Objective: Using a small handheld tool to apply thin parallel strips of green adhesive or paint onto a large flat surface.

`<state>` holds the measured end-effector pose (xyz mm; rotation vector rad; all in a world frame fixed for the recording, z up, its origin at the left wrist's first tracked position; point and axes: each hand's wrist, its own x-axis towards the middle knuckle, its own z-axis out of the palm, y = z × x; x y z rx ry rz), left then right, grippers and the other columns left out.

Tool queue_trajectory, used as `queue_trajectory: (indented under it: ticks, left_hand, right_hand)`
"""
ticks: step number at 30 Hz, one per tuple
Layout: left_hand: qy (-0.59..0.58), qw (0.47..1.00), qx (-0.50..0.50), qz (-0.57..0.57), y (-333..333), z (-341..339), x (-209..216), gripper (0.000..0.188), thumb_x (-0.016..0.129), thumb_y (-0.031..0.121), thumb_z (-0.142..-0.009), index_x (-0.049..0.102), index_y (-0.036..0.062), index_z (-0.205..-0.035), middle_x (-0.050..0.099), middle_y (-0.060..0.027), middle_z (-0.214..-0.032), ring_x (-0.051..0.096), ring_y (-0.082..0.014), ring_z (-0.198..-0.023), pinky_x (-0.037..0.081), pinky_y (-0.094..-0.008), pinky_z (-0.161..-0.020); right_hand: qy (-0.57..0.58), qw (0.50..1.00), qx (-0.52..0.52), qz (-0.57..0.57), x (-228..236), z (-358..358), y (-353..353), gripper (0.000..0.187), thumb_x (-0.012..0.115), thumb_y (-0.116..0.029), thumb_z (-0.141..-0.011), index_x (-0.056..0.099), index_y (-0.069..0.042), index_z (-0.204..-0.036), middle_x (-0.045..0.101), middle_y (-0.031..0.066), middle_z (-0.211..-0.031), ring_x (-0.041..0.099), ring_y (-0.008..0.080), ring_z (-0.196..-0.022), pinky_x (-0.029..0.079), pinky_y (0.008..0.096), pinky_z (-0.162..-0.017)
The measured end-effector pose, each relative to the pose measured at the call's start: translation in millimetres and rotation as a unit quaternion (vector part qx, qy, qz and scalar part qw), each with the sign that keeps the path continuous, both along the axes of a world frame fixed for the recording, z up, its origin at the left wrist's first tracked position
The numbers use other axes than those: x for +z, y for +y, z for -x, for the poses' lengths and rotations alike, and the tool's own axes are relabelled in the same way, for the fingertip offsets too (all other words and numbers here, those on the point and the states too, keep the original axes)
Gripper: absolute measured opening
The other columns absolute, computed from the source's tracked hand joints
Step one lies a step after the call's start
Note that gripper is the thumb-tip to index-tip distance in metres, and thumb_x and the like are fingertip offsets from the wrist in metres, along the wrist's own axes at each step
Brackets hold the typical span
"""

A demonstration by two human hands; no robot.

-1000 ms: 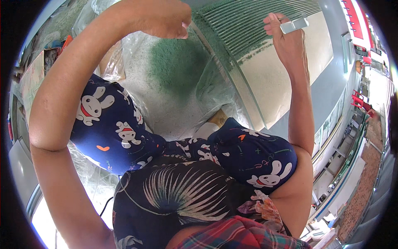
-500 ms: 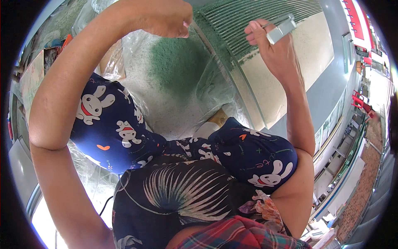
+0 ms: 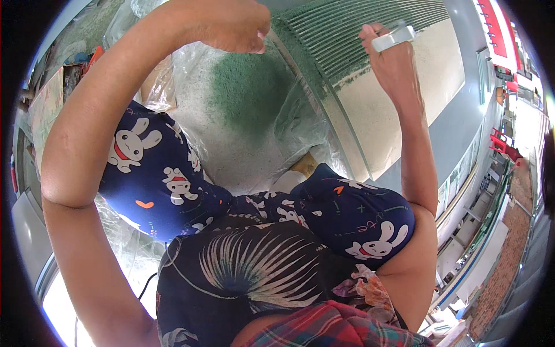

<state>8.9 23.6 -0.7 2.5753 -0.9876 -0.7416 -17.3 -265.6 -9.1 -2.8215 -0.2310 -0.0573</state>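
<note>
A panel in front of me has a cream surface and a green part with many parallel grooves. My right hand is raised over the panel beside the end of the grooves. Its fingers are closed round a small silver metal tool, whose flat pale bar sticks out past the back of the hand; its far end is blurred and its exact kind does not show. My left hand is closed in a fist near the panel's left edge. Whatever its fingers hold, if anything, is hidden.
Green dust covers the floor between my knees and the panel. Clear plastic sheeting lies along the panel's near edge. A grey surface borders the panel on the right. Further right are a red stool and stacked long strips.
My right hand has shifted slightly right with the silver tool, which has turned to lie flatter. My left hand has barely moved.
</note>
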Motion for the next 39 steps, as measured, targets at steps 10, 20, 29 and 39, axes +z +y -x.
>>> queue_trajectory:
  ticks: [10, 20, 29, 39]
  left_hand:
    - [0.022, 1.000, -0.012, 0.001, -1.2, -2.9, 1.1, 0.029, 0.060, 0.022, -0.091, 0.068, -0.0019, -0.106, 0.069, -0.0185, -0.100, 0.067, -0.0310, -0.092, 0.052, -0.0399, -0.082]
    - [0.012, 1.000, 0.010, 0.002, 0.5, 0.2, 4.4, 0.029, 0.060, 0.022, -0.091, 0.067, -0.0023, -0.106, 0.069, -0.0182, -0.098, 0.067, -0.0302, -0.092, 0.052, -0.0391, -0.082]
    - [0.010, 1.000, 0.000, 0.002, 0.2, -1.5, -2.0, 0.029, 0.061, 0.021, -0.091, 0.068, -0.0028, -0.106, 0.070, -0.0189, -0.097, 0.069, -0.0308, -0.090, 0.053, -0.0394, -0.080]
    - [0.012, 1.000, -0.007, 0.006, -4.7, -2.6, 0.2, 0.027, 0.061, 0.020, -0.092, 0.069, -0.0021, -0.105, 0.070, -0.0185, -0.098, 0.069, -0.0300, -0.090, 0.054, -0.0388, -0.081]
  right_hand:
    - [0.003, 0.989, 0.145, -0.022, 8.4, 46.1, 47.6, 0.026, 0.059, -0.030, -0.096, 0.065, -0.004, -0.097, 0.063, 0.0171, -0.074, 0.061, 0.0372, -0.068, 0.048, 0.0419, -0.063]
    - [0.005, 0.996, 0.005, -0.093, 34.5, 14.4, 6.6, 0.038, 0.053, -0.034, -0.100, 0.067, 0.001, -0.101, 0.070, 0.0135, -0.085, 0.068, 0.0241, -0.076, 0.052, 0.0365, -0.071]
    - [0.028, 0.993, -0.054, -0.096, 13.6, 0.5, -11.7, 0.038, 0.053, -0.036, -0.100, 0.067, -0.001, -0.103, 0.072, 0.0145, -0.090, 0.069, 0.0287, -0.081, 0.052, 0.0392, -0.070]
    - [-0.017, 1.000, -0.009, -0.018, -3.0, -5.5, -17.4, 0.036, 0.055, -0.037, -0.098, 0.068, -0.003, -0.099, 0.068, 0.0212, -0.084, 0.065, 0.0416, -0.079, 0.051, 0.0483, -0.068]
